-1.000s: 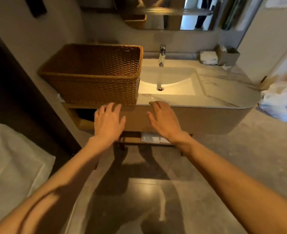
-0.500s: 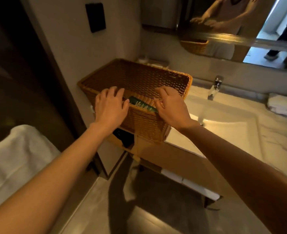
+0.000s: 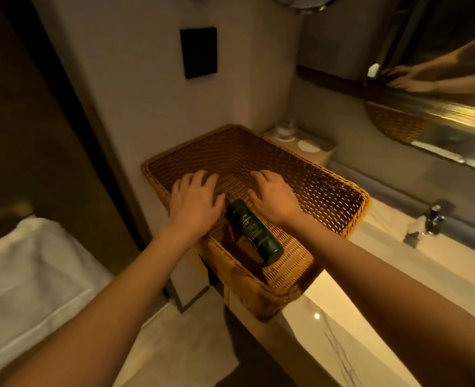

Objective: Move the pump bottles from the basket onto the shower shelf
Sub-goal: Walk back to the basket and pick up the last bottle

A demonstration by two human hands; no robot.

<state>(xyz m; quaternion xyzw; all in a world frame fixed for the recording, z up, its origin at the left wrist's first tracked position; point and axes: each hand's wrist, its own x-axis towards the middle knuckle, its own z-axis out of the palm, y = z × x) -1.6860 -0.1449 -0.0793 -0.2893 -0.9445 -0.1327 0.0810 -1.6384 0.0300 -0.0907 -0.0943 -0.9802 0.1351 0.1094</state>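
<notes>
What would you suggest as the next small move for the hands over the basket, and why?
Probably close the right hand around the green bottle: it lies on its side in the basket, between both open hands, ungrasped, and the left hand hides its pump end.

Pale marble vanity counter (image 3: 350, 311) – wicker basket (image 3: 328, 191) at left end, near corner past front edge. Behind basket, small tray (image 3: 303, 141) with blurred items. To right, sunken basin – chrome faucet (image 3: 433, 219) at back.
</notes>
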